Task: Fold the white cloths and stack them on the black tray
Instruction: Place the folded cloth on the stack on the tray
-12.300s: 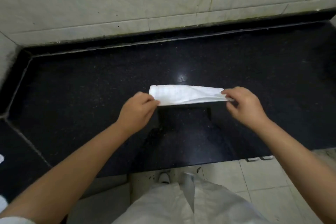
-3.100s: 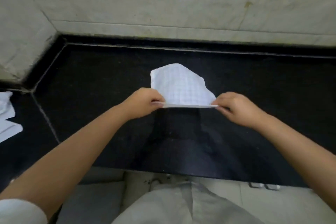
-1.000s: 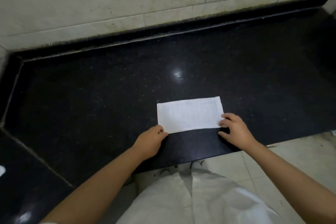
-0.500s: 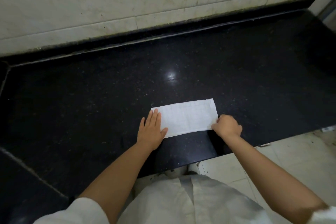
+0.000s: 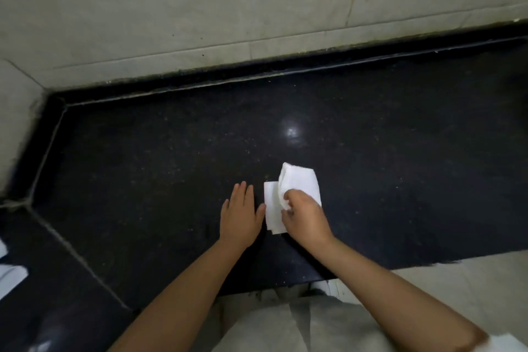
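- Black speckled stone table (image 5: 171,166), polished, a light glinting off it just beyond the cloth, and a seam running diagonally across its left part.
- Pale stained wall (image 5: 200,8) along the table's back edge, turning a corner at the far left; pale floor tiles (image 5: 471,288) show past the front edge on the right.
- White cloth (image 5: 300,188) lies near the front edge, about the middle of the table, one layer flat on the stone and its right part lifted up and curling over it.
- Right hand (image 5: 303,214) is on that cloth, fingers (image 5: 288,197) curled and pinching the raised part from above.
- Left hand (image 5: 240,214) lies flat on the table just beside the cloth's left edge, fingers straight and close together, holding nothing; the thumb reaches toward the cloth, and whether it touches is hard to tell.
- More white cloths (image 5: 11,274) peek in at the far left edge of the table, cut off by the view.
- Light clothing (image 5: 285,328) at the bottom, below the front edge.
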{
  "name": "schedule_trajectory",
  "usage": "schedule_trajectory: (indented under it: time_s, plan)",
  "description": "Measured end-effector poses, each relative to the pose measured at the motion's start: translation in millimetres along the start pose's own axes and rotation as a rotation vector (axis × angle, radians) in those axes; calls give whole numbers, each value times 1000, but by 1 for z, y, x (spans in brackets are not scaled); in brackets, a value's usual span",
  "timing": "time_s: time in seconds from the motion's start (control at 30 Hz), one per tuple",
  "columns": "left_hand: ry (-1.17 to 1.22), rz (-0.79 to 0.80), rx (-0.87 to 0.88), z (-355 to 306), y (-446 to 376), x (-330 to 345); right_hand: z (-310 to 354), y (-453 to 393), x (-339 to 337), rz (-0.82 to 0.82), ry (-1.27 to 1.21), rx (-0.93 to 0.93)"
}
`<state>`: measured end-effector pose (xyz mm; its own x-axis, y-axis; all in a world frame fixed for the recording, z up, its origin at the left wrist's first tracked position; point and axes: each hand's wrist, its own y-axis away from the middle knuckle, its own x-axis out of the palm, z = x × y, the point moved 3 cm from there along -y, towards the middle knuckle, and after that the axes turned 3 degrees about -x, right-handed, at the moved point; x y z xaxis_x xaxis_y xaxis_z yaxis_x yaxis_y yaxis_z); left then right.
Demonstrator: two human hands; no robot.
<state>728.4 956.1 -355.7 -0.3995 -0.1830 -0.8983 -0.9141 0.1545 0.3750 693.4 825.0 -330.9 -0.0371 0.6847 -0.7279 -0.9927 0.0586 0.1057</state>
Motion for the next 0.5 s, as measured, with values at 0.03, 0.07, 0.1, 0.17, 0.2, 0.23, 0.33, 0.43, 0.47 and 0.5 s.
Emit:
schedule_trajectory:
  time_s: [0.03,0.07,0.1,0.17,0.2,0.23,0.33,0.43,0.47,0.5]
  plan:
    - [20,-13,-51,8,2,-2,0,-1,15,78,49,-15]
    - [37,-19,-96,17,4,-4,-1,0,27,125,84,-22]
    - [54,-17,-133,24,6,-5,-2,0,36,156,110,-30]
    - [72,-5,-182,34,12,-7,-5,1,44,191,159,-66]
    - [74,0,-197,39,14,-6,-7,1,45,210,182,-87]
    - [76,4,-207,42,16,-6,-8,2,44,223,199,-118]
    - [94,11,-203,49,18,1,-12,3,40,233,203,-159]
    - [111,-17,-140,46,19,4,-19,5,43,289,229,-153]
    - [112,-43,-101,45,19,4,-18,6,43,305,250,-187]
    - [127,-58,-66,42,19,3,-14,8,39,323,273,-237]
